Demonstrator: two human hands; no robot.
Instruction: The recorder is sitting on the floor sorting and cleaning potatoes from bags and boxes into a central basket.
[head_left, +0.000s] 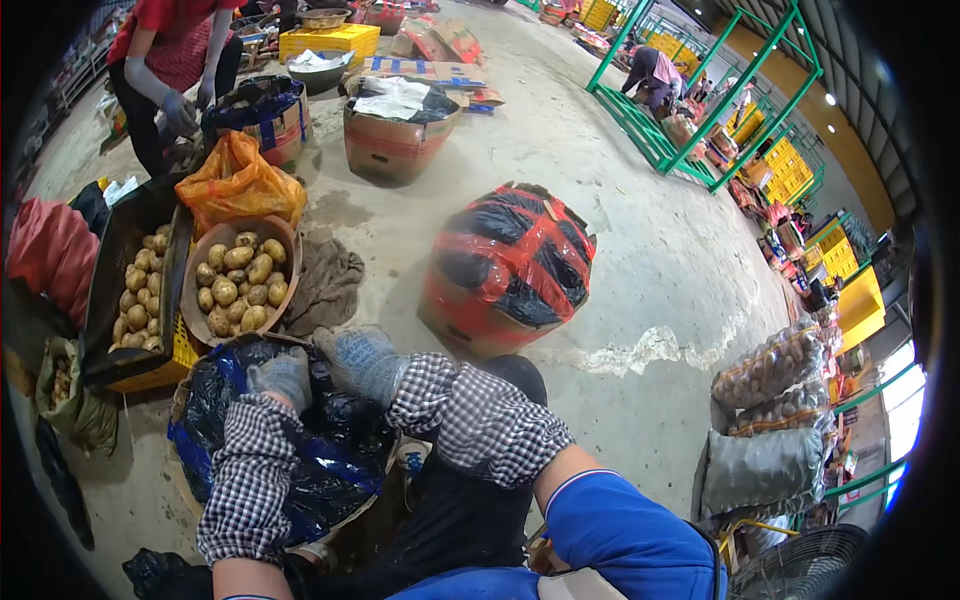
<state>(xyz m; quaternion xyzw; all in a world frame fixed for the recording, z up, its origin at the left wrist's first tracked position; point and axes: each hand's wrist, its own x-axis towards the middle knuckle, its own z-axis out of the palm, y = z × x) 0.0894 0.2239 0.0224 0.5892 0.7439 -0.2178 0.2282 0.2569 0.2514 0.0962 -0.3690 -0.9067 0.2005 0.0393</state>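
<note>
In front of me stands a cardboard box lined with a black plastic bag (341, 450), with blue tape along its sides. My left hand (283, 377), in a grey knit glove, is over the liner near the box's far side. My right hand (365, 360), gloved alike, reaches across the far right rim of the box. The fingertips of both hands are partly hidden, so their hold on the liner or rim is unclear. Just beyond the box, a round basin (295, 300) holds several potatoes (238, 259). A dark crumpled cloth (326, 289) lies beside it.
A black crate (97, 322) of potatoes stands left, near an orange mesh sack (240, 180). Right of my hands is a taped box (510, 270). An open box (401, 135) and a co-worker (169, 67) are farther off. Filled sacks (765, 472) and a fan (799, 566) stand right.
</note>
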